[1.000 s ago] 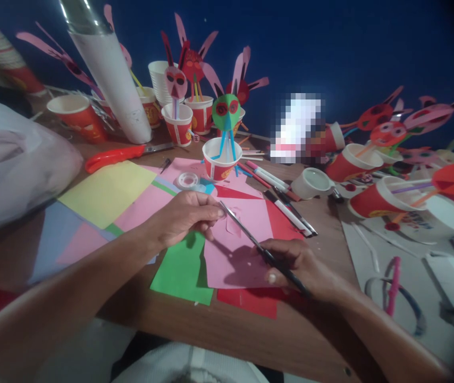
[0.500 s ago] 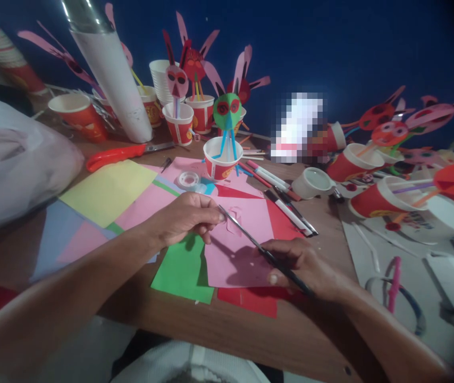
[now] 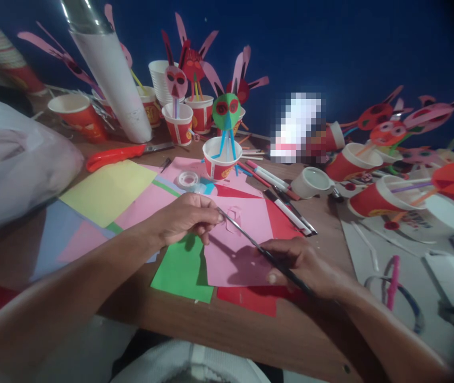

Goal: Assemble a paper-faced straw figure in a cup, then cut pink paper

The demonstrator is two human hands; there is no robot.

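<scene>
My left hand [image 3: 185,218] is closed, its fingertips pinching the tip of a thin metal tool [image 3: 243,234] with a black handle. My right hand [image 3: 299,263] grips that handle low at the right, fingers curled round it. The tool slants between both hands above a pink paper sheet [image 3: 235,258]. A small pink cut-out [image 3: 234,219] lies on the sheet just under the blade. A green sheet [image 3: 181,271] lies to the left and a red sheet [image 3: 251,300] shows beneath.
A tape roll [image 3: 188,180], a red cup with a green mask on straws [image 3: 221,159] and several markers [image 3: 286,207] lie beyond the sheets. A red-handled cutter [image 3: 111,156], a white tube [image 3: 113,80] and a plastic bag [image 3: 11,159] sit left. More cups with masks [image 3: 370,199] crowd the right.
The tool's tip and my left fingers have dipped very slightly toward the pink sheet. Both hands keep their hold and nothing else has moved.
</scene>
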